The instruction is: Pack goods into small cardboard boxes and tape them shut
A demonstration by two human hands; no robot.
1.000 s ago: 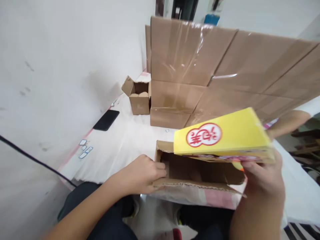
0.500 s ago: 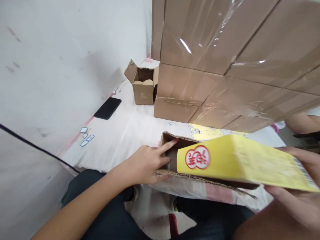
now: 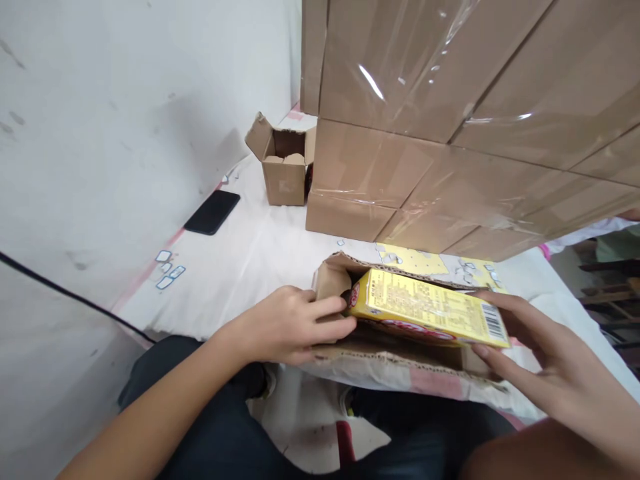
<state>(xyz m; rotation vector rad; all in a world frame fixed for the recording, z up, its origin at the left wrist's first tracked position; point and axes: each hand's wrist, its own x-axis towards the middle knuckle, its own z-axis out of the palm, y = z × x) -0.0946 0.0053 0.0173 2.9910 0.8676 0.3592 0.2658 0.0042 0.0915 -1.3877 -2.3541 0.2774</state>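
A yellow printed box (image 3: 425, 303) lies partly inside an open cardboard box (image 3: 385, 357), tilted so its text side with a barcode faces up. My right hand (image 3: 535, 353) grips the right end of the yellow box, thumb on the near edge and fingers on the far edge. At the other end, my left hand (image 3: 300, 327) is closed over the cardboard box's left end, its fingertips inside next to the yellow box's red-marked end. A flap stands up beside those fingers. The insides below the yellow box are mostly hidden.
A wall of taped cardboard cartons (image 3: 430, 160) rises behind the work. A small open carton (image 3: 285, 180) stands at its left, with a black phone (image 3: 213, 212) nearby on the white cloth (image 3: 240, 267). A black cable (image 3: 75, 297) runs along the left wall.
The yellow box has moved left and down into the cardboard box and rolled so its text side is up. My right hand came left with it; my left fingers have curled in.
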